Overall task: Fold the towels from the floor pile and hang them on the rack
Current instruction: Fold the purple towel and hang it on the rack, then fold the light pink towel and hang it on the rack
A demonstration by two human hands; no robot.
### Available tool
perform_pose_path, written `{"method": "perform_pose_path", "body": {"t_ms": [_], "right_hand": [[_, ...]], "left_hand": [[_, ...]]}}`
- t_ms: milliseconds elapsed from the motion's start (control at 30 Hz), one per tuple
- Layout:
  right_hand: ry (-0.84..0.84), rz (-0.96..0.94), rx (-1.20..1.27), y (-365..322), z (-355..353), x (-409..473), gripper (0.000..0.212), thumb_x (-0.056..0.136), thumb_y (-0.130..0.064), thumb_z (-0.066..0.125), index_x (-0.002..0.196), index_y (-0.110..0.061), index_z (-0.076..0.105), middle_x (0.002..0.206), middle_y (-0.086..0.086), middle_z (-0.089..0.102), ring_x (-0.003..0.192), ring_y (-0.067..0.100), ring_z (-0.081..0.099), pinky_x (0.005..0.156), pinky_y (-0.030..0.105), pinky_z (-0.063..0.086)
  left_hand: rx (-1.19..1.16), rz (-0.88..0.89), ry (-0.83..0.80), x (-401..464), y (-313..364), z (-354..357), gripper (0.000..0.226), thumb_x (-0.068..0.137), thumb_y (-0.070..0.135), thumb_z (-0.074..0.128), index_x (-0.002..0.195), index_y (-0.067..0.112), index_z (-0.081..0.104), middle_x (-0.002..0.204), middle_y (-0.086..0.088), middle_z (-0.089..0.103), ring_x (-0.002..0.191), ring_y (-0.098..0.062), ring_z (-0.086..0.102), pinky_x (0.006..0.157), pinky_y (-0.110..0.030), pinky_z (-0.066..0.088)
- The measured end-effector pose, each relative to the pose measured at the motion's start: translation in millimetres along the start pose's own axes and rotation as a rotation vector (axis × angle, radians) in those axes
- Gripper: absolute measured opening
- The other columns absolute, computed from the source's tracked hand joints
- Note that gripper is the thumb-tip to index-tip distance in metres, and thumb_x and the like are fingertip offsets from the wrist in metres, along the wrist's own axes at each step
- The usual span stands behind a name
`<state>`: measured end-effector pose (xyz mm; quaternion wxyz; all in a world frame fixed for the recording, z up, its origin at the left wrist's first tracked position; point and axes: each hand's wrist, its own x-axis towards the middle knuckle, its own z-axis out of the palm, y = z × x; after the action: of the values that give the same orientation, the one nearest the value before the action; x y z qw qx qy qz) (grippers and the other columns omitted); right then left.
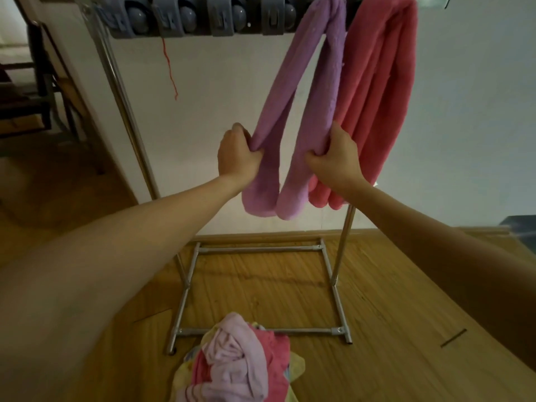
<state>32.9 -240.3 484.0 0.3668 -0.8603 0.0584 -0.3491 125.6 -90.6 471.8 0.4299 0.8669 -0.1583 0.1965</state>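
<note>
A folded purple towel (pixel 304 82) hangs over the top bar of the metal rack (pixel 124 105), its two halves dropping down side by side. My left hand (pixel 236 153) grips the left half near its lower end. My right hand (pixel 336 158) grips the right half at about the same height. A folded pink towel (pixel 380 82) hangs on the bar just right of the purple one, touching it. On the wooden floor in front of the rack lies a pile of towels (pixel 235 364) in pale pink, deep pink and yellow.
Several grey clip holders (pixel 185 15) line the rack's top bar at the left, with a red thread (pixel 171 68) dangling below. The rack's base frame (pixel 261 331) rests on the floor by a white wall. A doorway with dark furniture (pixel 29 97) opens at the left.
</note>
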Motion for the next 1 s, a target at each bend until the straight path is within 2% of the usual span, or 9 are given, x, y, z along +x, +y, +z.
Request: {"method": "perform_pose_path", "body": {"t_ms": [100, 267, 367, 500, 667, 700, 767, 867, 1000], "right_hand": [[-0.124, 0.079, 0.023, 4, 4, 0, 0.015, 0.076, -0.007, 0.057, 0.09, 0.0, 0.057, 0.072, 0.004, 0.057, 0.066, 0.016, 0.055, 0.054, 0.022, 0.045], [-0.185, 0.11, -0.095, 23, 13, -2, 0.007, 0.081, -0.005, 0.055, 0.08, -0.007, 0.048, 0.061, -0.006, 0.044, 0.054, 0.009, 0.043, 0.039, 0.007, 0.032], [-0.198, 0.106, -0.141, 35, 16, -6, 0.016, 0.082, -0.003, 0.054, 0.071, -0.01, 0.044, 0.061, -0.003, 0.045, 0.053, 0.011, 0.041, 0.043, 0.012, 0.034], [-0.232, 0.088, -0.186, 51, 18, -14, 0.018, 0.083, -0.004, 0.054, 0.07, -0.012, 0.045, 0.065, 0.002, 0.049, 0.067, 0.02, 0.046, 0.053, 0.021, 0.025], [-0.243, 0.108, -0.181, 85, 24, -40, 0.008, 0.084, -0.005, 0.056, 0.088, -0.007, 0.062, 0.081, 0.006, 0.064, 0.07, 0.016, 0.054, 0.052, 0.013, 0.034], [-0.252, 0.086, -0.163, 94, 28, -49, 0.016, 0.083, -0.004, 0.057, 0.097, -0.005, 0.064, 0.091, 0.006, 0.068, 0.073, 0.015, 0.058, 0.06, 0.012, 0.041], [-0.293, 0.101, -0.144, 112, 37, -72, 0.034, 0.083, -0.003, 0.059, 0.116, -0.007, 0.061, 0.111, 0.005, 0.067, 0.084, 0.016, 0.064, 0.08, 0.025, 0.051], [-0.416, 0.213, -0.18, 137, 62, -119, 0.041, 0.086, -0.004, 0.056, 0.127, -0.007, 0.054, 0.12, 0.004, 0.064, 0.098, 0.02, 0.063, 0.09, 0.034, 0.05], [-0.683, 0.289, -0.218, 167, 112, -197, 0.043, 0.086, -0.006, 0.053, 0.129, -0.005, 0.052, 0.119, 0.009, 0.064, 0.103, 0.025, 0.062, 0.087, 0.032, 0.047]], "left_hand": [[0.021, 0.016, 0.041, -1, -2, -2, 0.023, 0.08, 0.012, 0.065, 0.096, 0.004, 0.05, 0.099, -0.012, 0.054, 0.079, -0.02, 0.047, 0.064, -0.026, 0.034], [0.015, 0.023, 0.023, -6, 0, 11, 0.023, 0.08, 0.012, 0.064, 0.097, 0.003, 0.051, 0.101, -0.013, 0.055, 0.079, -0.02, 0.047, 0.063, -0.023, 0.033], [-0.014, 0.062, -0.041, -16, 3, 27, 0.026, 0.077, 0.012, 0.066, 0.096, 0.002, 0.051, 0.099, -0.014, 0.057, 0.081, -0.023, 0.052, 0.066, -0.026, 0.037], [-0.08, 0.166, -0.216, -36, 5, 47, 0.024, 0.076, 0.014, 0.066, 0.094, 0.005, 0.053, 0.088, -0.008, 0.061, 0.075, -0.02, 0.056, 0.063, -0.031, 0.049], [-0.138, 0.066, -0.415, -65, -17, 59, 0.025, 0.075, 0.019, 0.068, 0.096, 0.014, 0.056, 0.087, 0.001, 0.066, 0.08, -0.016, 0.065, 0.073, -0.029, 0.055], [-0.121, 0.034, -0.418, -71, -28, 62, 0.023, 0.075, 0.016, 0.066, 0.096, 0.014, 0.056, 0.086, 0.001, 0.065, 0.081, -0.017, 0.064, 0.075, -0.03, 0.055], [-0.069, -0.04, -0.427, -86, -56, 70, 0.02, 0.076, 0.009, 0.059, 0.096, 0.015, 0.056, 0.085, 0.001, 0.063, 0.083, -0.019, 0.063, 0.076, -0.033, 0.054], [0.03, -0.139, -0.489, -119, -105, 84, 0.02, 0.079, 0.004, 0.054, 0.097, 0.013, 0.056, 0.089, 0.0, 0.062, 0.088, -0.02, 0.062, 0.079, -0.034, 0.052], [0.16, -0.241, -0.626, -171, -180, 96, 0.021, 0.081, 0.002, 0.055, 0.099, 0.006, 0.063, 0.1, -0.01, 0.065, 0.098, -0.024, 0.06, 0.08, -0.027, 0.044]]}}
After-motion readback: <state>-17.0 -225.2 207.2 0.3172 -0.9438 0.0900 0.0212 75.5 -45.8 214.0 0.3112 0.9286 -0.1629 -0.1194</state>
